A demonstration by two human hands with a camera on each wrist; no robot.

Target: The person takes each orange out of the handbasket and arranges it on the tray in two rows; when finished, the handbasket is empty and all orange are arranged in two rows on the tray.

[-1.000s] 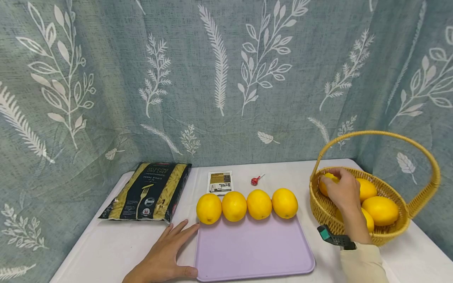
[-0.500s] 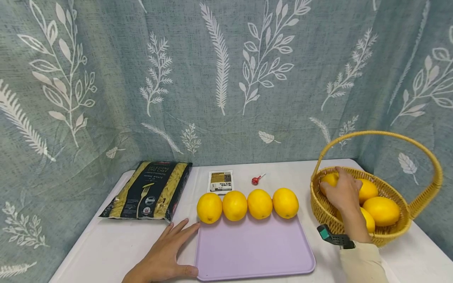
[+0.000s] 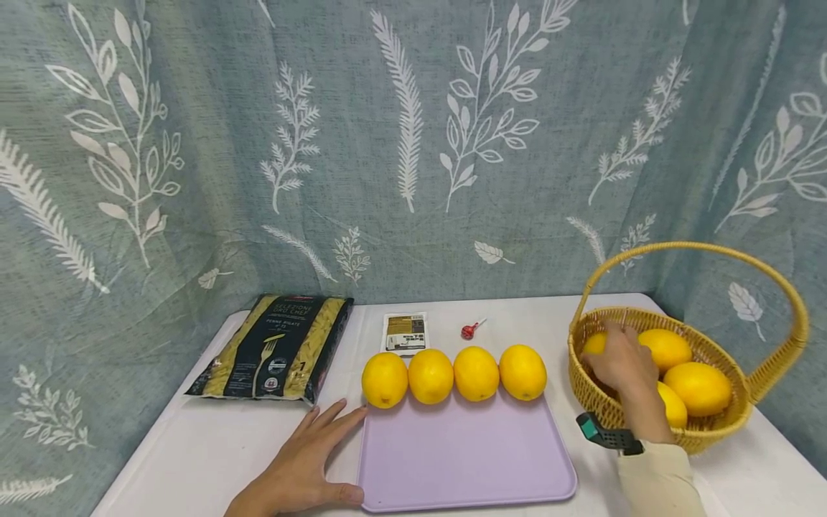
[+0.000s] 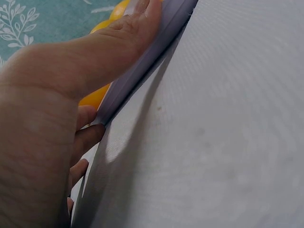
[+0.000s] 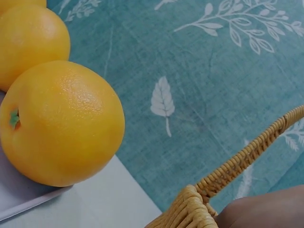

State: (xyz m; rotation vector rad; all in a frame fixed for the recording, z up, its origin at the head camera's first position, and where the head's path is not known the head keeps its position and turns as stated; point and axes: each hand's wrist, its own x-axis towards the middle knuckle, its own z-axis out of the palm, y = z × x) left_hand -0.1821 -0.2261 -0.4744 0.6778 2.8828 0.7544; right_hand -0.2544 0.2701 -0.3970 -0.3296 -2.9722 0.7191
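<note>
My left hand [image 3: 304, 459] lies with spread fingers at the left side of the lilac tray [image 3: 468, 459]. Its thumb and index fingertip are right at the tray's rim, also in the left wrist view. My right hand [image 3: 623, 362] reaches into the wicker basket [image 3: 597, 402] and grips an orange [image 3: 593, 345] at the basket's left wall; its fingertips are hidden. More oranges [image 3: 698, 388] lie around it in the basket. A row of oranges [image 3: 431, 377] lines the tray's far edge; the rightmost one [image 5: 64, 123] looms large in the right wrist view.
A black and gold bag of penne pasta [image 3: 274, 348] lies at the back left. Behind the row are a small flat packet [image 3: 405, 334] and a red lollipop [image 3: 469, 331]. The basket's tall handle [image 3: 691, 246] arches over it. A patterned curtain [image 3: 413, 143] hangs behind the table.
My right hand has sunk a little deeper into the basket, and the orange at its fingers sits lower. The left hand and the row on the tray have stayed put.
</note>
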